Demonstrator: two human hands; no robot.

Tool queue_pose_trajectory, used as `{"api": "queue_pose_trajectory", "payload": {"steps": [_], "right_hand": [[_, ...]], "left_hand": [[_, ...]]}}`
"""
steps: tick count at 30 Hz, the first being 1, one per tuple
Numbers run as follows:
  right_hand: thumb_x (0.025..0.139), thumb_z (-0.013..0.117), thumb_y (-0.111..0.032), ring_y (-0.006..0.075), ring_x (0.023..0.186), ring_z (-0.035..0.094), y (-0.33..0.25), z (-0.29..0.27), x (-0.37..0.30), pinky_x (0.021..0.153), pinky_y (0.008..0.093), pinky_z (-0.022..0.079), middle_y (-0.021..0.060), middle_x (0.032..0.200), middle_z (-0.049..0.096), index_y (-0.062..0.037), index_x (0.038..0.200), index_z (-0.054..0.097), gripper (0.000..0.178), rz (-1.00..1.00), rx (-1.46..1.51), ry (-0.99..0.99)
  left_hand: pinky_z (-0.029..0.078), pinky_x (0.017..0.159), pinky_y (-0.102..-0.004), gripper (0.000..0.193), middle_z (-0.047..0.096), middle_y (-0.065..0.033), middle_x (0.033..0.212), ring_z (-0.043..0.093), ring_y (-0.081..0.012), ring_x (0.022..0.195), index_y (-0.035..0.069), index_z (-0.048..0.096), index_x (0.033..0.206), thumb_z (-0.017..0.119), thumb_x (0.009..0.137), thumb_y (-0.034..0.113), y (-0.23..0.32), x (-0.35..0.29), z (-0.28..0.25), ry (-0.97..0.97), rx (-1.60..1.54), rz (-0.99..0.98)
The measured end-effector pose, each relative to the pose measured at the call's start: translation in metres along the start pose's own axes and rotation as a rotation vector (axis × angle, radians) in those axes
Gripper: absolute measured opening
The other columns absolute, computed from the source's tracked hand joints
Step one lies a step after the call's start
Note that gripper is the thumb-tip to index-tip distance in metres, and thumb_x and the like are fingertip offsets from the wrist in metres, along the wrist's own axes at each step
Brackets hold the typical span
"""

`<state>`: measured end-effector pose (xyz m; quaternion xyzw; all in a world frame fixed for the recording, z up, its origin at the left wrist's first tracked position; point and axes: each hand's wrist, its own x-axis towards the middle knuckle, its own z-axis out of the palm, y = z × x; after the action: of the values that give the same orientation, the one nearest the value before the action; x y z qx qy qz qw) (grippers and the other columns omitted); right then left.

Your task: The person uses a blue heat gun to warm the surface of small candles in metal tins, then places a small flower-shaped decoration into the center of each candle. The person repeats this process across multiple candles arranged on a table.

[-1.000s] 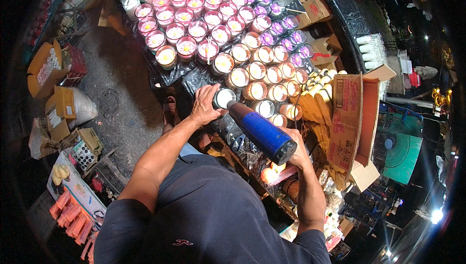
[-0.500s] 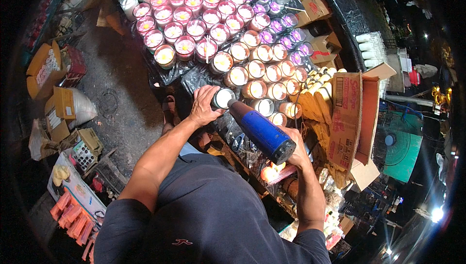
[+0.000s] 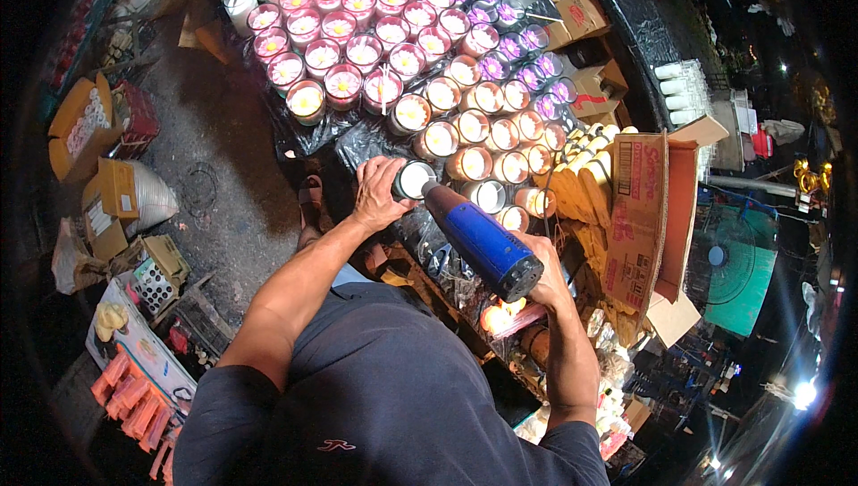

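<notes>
My left hand (image 3: 382, 197) is closed round the side of a glass jar of white wax (image 3: 412, 181) near the table's front edge. My right hand (image 3: 542, 276) grips a blue and black heat gun (image 3: 483, 245); its handle is hidden below the body. The nozzle points at the jar's top, right by the rim. Just beyond stand orange-toned glass candles (image 3: 440, 139), with pink flower-topped candles (image 3: 343, 81) behind them and purple ones (image 3: 493, 67) to the far right. An uncoloured glass of white wax (image 3: 485, 196) stands to the right of the nozzle.
An open cardboard box (image 3: 639, 218) stands to the right beside yellow-orange stacked pieces (image 3: 576, 195). Black plastic sheeting (image 3: 357, 142) covers the table. Boxes of white items (image 3: 87, 124) sit on the floor at left. A green fan (image 3: 742, 271) is at far right.
Almost nothing differs. The whole view has shifted very slightly; the hands, heat gun and jar keep their places relative to one another.
</notes>
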<state>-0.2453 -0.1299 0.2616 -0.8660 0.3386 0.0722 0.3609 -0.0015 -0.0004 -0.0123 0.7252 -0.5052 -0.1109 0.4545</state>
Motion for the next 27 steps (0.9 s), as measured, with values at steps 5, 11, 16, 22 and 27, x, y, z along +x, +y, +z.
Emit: {"api": "queue_pose_trajectory", "payload": {"steps": [5, 11, 16, 22, 27], "right_hand": [[0.085, 0.077, -0.021, 0.0446, 0.088, 0.076, 0.005, 0.003, -0.001, 0.079, 0.0497, 0.058, 0.0225, 0.093, 0.077, -0.0042, 0.109, 0.075, 0.030, -0.014, 0.014, -0.011], [0.084, 0.077, -0.019, 0.0453, 0.088, 0.075, 0.006, 0.005, -0.003, 0.078, 0.0495, 0.058, 0.0235, 0.093, 0.076, -0.0028, 0.109, 0.075, 0.030, -0.029, 0.021, 0.003], [0.083, 0.078, -0.018, 0.0466, 0.089, 0.074, 0.007, 0.006, -0.002, 0.079, 0.0496, 0.058, 0.0239, 0.094, 0.076, -0.0020, 0.109, 0.075, 0.031, -0.035, 0.054, 0.001], [0.080, 0.079, -0.012, 0.0321, 0.077, 0.074, 0.019, 0.010, -0.004, 0.075, 0.0437, 0.058, 0.0187, 0.088, 0.076, 0.0000, 0.105, 0.074, 0.028, -0.084, 0.166, 0.052], [0.078, 0.081, -0.008, 0.0207, 0.067, 0.064, 0.042, 0.015, -0.003, 0.070, 0.0380, 0.055, 0.0126, 0.080, 0.072, 0.0029, 0.093, 0.070, 0.022, -0.071, 0.241, 0.098]], "left_hand": [[0.037, 0.116, -0.0526, 0.097, 0.064, -0.0139, 0.140, 0.053, -0.0360, 0.136, 0.008, 0.055, 0.150, 0.096, 0.064, 0.025, 0.000, -0.001, -0.002, -0.041, -0.052, -0.021], [0.036, 0.117, -0.0532, 0.102, 0.062, -0.0159, 0.141, 0.052, -0.0368, 0.138, 0.008, 0.053, 0.153, 0.098, 0.064, 0.027, 0.007, 0.001, -0.002, 0.011, -0.007, -0.006], [0.036, 0.117, -0.0527, 0.103, 0.062, -0.0161, 0.143, 0.052, -0.0368, 0.138, 0.007, 0.053, 0.153, 0.099, 0.064, 0.030, -0.002, -0.001, 0.000, -0.029, -0.007, 0.005], [0.037, 0.117, -0.0520, 0.101, 0.062, -0.0157, 0.143, 0.055, -0.0367, 0.137, 0.008, 0.053, 0.153, 0.100, 0.066, 0.028, 0.001, 0.001, -0.003, -0.043, -0.060, 0.004], [0.037, 0.118, -0.0516, 0.099, 0.062, -0.0158, 0.144, 0.054, -0.0368, 0.139, 0.008, 0.053, 0.154, 0.099, 0.068, 0.025, 0.000, -0.001, -0.004, -0.073, -0.057, -0.033]]}}
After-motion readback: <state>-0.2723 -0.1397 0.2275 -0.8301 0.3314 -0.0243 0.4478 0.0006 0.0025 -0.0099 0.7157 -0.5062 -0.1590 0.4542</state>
